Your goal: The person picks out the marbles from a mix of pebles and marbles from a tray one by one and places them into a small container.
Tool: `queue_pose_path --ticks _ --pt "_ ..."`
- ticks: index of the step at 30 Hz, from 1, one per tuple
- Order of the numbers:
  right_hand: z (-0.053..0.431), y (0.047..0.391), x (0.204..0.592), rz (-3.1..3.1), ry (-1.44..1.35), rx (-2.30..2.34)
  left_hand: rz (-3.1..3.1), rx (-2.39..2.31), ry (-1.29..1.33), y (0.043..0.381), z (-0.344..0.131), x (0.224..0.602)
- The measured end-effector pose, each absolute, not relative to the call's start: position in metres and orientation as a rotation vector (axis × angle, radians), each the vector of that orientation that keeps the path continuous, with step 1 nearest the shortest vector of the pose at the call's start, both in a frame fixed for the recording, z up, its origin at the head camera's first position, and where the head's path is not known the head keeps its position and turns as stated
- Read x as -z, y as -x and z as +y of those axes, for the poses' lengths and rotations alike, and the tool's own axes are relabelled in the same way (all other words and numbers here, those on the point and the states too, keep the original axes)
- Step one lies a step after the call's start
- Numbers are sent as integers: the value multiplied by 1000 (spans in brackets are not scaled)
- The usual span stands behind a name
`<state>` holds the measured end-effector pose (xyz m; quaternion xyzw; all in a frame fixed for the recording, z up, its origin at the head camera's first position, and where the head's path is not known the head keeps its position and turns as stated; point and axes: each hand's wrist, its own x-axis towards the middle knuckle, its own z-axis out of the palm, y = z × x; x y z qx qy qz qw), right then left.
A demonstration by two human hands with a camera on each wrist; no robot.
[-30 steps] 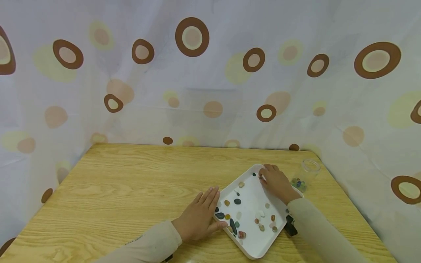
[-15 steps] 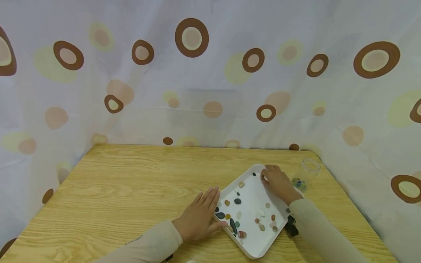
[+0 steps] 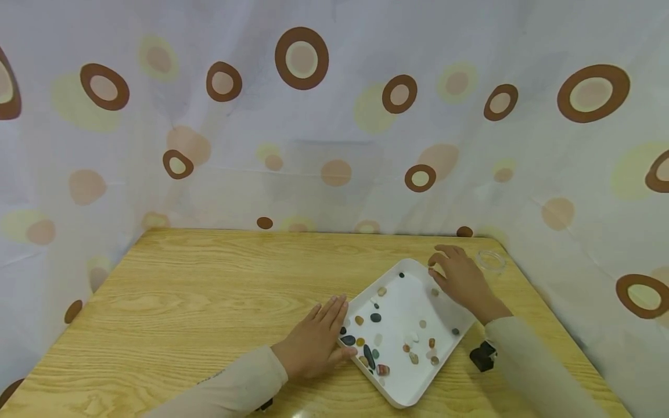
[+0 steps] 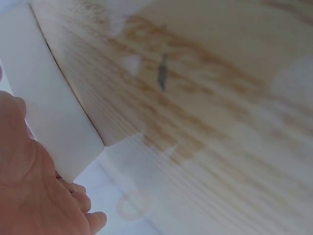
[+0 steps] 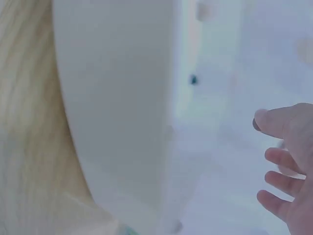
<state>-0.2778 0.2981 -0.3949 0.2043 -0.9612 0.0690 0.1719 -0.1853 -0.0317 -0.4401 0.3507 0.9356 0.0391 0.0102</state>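
A white tray [image 3: 389, 389] lies turned cornerwise on the wooden table, with several small polished stones scattered in it. My left hand [image 3: 313, 339] rests along its left side, fingers straight against the outer wall and thumb over the rim. The left wrist view shows this hand [image 4: 39, 191] beside the tray's wall [image 4: 54, 107]. Over the tray's far right rim, my right hand [image 3: 462, 281] pinches a small dark stone [image 5: 256, 125] between thumb and finger, mostly hidden. Just beyond that hand stands a clear jar [image 3: 491, 261]; only its rim shows.
A dark oblong stone [image 3: 369, 356], a red striped stone [image 3: 383, 370] and other pebbles crowd the tray's near left side. A patterned curtain [image 3: 334, 116] hangs behind the table [image 3: 209, 290]. A black wrist camera [image 3: 483, 356] sits under the right sleeve.
My right hand has lifted from inside the tray and moved right toward the jar, uncovering a pebble and hiding the jar's body. My left hand has stayed in place.
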Motion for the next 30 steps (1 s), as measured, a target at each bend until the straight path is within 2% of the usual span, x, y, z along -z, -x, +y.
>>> queue_pose_path --ticks 10,21,30 --pt "343 262 360 -2551 -312 -256 2904 -153 -1101 187 -34 438" --pt "379 255 368 -2641 -81 -296 2906 -136 -1119 187 -33 438" --pt "379 256 367 -2663 -88 -302 2909 -155 -1120 186 -34 437"
